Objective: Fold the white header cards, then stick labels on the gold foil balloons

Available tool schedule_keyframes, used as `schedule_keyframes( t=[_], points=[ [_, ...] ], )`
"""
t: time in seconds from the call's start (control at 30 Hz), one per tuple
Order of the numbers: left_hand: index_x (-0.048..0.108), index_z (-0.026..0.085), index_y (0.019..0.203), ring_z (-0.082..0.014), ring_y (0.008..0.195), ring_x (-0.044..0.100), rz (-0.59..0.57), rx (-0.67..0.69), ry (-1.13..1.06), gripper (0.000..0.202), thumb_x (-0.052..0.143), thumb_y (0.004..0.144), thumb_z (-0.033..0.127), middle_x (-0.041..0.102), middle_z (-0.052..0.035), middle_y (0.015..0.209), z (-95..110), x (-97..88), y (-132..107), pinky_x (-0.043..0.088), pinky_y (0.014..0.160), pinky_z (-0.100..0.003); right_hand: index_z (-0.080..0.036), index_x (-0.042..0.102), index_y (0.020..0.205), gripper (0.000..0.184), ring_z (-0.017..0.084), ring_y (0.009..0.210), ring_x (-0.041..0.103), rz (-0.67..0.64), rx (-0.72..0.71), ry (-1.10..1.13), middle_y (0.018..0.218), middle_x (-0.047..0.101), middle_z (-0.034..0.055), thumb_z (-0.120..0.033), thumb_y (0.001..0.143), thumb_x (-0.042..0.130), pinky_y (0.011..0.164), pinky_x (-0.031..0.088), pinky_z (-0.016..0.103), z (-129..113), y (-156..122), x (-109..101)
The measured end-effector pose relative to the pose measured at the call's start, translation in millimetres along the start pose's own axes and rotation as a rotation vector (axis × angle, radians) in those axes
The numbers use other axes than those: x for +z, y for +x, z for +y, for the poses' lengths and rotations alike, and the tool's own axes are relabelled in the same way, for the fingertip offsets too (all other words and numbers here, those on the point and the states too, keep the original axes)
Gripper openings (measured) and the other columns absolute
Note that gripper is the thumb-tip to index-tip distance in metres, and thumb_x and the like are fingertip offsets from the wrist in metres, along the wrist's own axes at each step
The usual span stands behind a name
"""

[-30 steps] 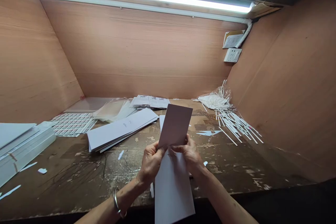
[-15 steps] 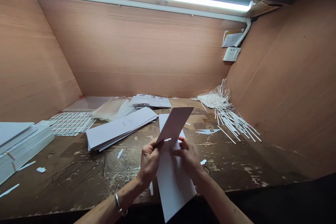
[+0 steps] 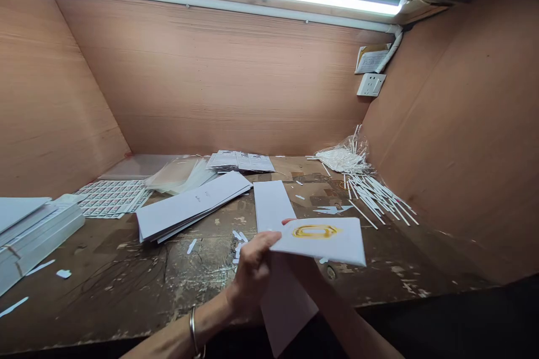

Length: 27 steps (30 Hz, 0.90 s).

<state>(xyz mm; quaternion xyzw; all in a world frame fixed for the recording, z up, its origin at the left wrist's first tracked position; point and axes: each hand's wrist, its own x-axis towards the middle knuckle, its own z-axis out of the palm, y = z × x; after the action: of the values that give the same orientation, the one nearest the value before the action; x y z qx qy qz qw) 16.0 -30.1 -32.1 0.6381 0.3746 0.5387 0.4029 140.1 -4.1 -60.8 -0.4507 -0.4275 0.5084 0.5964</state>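
Observation:
My left hand (image 3: 255, 269) pinches a long white card (image 3: 332, 249) at its left side, thumb on top. The card is bent: one part points right and shows a gold, pencil-like outline, while another part hangs toward me below the hands. Under the card is my right hand (image 3: 305, 272), its fingers mostly hidden; a fingertip shows at the card's far edge, and I cannot tell whose hand it belongs to. Just behind, a flat white strip of card (image 3: 272, 196) lies on the table. Small white paper scraps (image 3: 238, 244) are scattered beside my left hand.
Left of centre lies a stack of white cards (image 3: 193, 205), with clear plastic sheets (image 3: 177, 174), sticker sheets (image 3: 113, 199) and printed sheets (image 3: 242, 161) behind. White sticks (image 3: 379, 196) spread at right. A banded white stack (image 3: 37, 241) stands far left. Wooden panels enclose the table.
The card's upper part has swung down to the right, bringing its gold outline into view. My right hand has moved beneath it; my left hand still grips the card.

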Motion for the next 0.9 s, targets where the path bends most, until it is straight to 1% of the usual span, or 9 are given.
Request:
schedule_keyframes(
  t=[0.07, 0.17, 0.27, 0.4, 0.53, 0.67, 0.8, 0.83, 0.9],
  points=[
    [0.067, 0.019, 0.094, -0.0203, 0.083, 0.058, 0.055, -0.135, -0.107, 0.023, 0.052, 0.077, 0.023, 0.066, -0.0043, 0.088, -1, -1.7, 5, 0.044, 0.075, -0.028, -0.019, 0.055, 0.073, 0.026, 0.016, 0.062, 0.054, -0.024, 0.065, 0.039, 0.064, 0.058, -0.0004, -0.033, 0.055, 0.066, 0.059, 0.045, 0.03, -4, 1, 0],
    [0.064, 0.018, 0.098, -0.0162, 0.065, 0.058, 0.11, -0.315, -0.284, 0.029, 0.053, 0.078, 0.034, 0.066, -0.0027, 0.079, -3, -4.8, 13, 0.045, 0.061, -0.025, -0.016, 0.058, 0.08, 0.034, 0.017, 0.062, 0.057, -0.124, 0.184, 0.121, 0.07, 0.063, 0.001, -0.017, 0.048, 0.07, 0.058, 0.046, 0.029, -14, 5, -1],
    [0.063, 0.015, 0.096, -0.0133, 0.052, 0.055, 0.084, -0.423, -0.466, 0.034, 0.057, 0.075, 0.04, 0.066, -0.0041, 0.072, -5, -9.6, 20, 0.044, 0.052, -0.024, -0.017, 0.06, 0.087, 0.038, 0.018, 0.063, 0.06, -0.241, 0.242, 0.234, 0.075, 0.066, 0.002, -0.012, 0.05, 0.067, 0.061, 0.047, 0.031, -23, 9, -5],
    [0.063, 0.011, 0.095, -0.0148, 0.052, 0.057, 0.008, -0.504, -0.542, 0.041, 0.064, 0.068, 0.042, 0.065, -0.0083, 0.073, -6, -19.2, 29, 0.043, 0.048, -0.024, -0.019, 0.062, 0.091, 0.044, 0.019, 0.068, 0.062, -0.321, 0.295, 0.317, 0.083, 0.067, 0.0026, -0.009, 0.049, 0.066, 0.063, 0.048, 0.031, -29, 16, -9],
    [0.064, 0.009, 0.087, -0.0134, 0.05, 0.055, -0.026, -0.547, -0.479, 0.041, 0.067, 0.064, 0.043, 0.065, -0.008, 0.07, -5, -25.8, 33, 0.041, 0.046, -0.022, -0.015, 0.066, 0.082, 0.031, 0.017, 0.067, 0.061, -0.307, 0.309, 0.288, 0.078, 0.067, 0.0043, -0.013, 0.052, 0.067, 0.064, 0.048, 0.03, -25, 21, -5],
    [0.064, 0.009, 0.082, -0.0134, 0.052, 0.055, -0.086, -0.546, -0.418, 0.039, 0.066, 0.064, 0.044, 0.064, -0.0073, 0.069, -3, -30.0, 30, 0.039, 0.048, -0.022, -0.014, 0.066, 0.07, 0.019, 0.015, 0.055, 0.056, -0.25, 0.321, 0.197, 0.064, 0.064, 0.002, -0.014, 0.051, 0.069, 0.056, 0.046, 0.029, -24, 18, -1],
    [0.062, 0.01, 0.083, -0.0133, 0.049, 0.053, -0.04, -0.685, -0.146, 0.034, 0.064, 0.065, 0.039, 0.063, -0.007, 0.068, -10, -41.2, 32, 0.036, 0.044, -0.022, -0.013, 0.064, 0.078, 0.021, 0.013, 0.055, 0.054, -0.352, 0.279, 0.051, 0.063, 0.062, 0.0021, -0.023, 0.06, 0.065, 0.051, 0.042, 0.024, -32, 12, 6],
    [0.061, 0.011, 0.084, -0.0144, 0.051, 0.054, -0.022, -0.675, -0.055, 0.033, 0.062, 0.066, 0.038, 0.064, -0.0076, 0.071, -12, -46.5, 37, 0.037, 0.045, -0.022, -0.013, 0.063, 0.079, 0.022, 0.012, 0.051, 0.052, -0.367, 0.288, 0.01, 0.06, 0.06, 0.0011, -0.026, 0.062, 0.064, 0.048, 0.041, 0.023, -32, 13, 10],
    [0.059, 0.012, 0.089, -0.0172, 0.06, 0.058, 0.022, -0.568, 0.19, 0.031, 0.057, 0.07, 0.037, 0.065, -0.0095, 0.079, -15, -61.4, 51, 0.039, 0.05, -0.024, -0.013, 0.061, 0.079, 0.023, 0.01, 0.047, 0.049, -0.38, 0.314, -0.027, 0.057, 0.058, -0.0003, -0.028, 0.062, 0.064, 0.044, 0.039, 0.022, -31, 20, 23]
  ],
)
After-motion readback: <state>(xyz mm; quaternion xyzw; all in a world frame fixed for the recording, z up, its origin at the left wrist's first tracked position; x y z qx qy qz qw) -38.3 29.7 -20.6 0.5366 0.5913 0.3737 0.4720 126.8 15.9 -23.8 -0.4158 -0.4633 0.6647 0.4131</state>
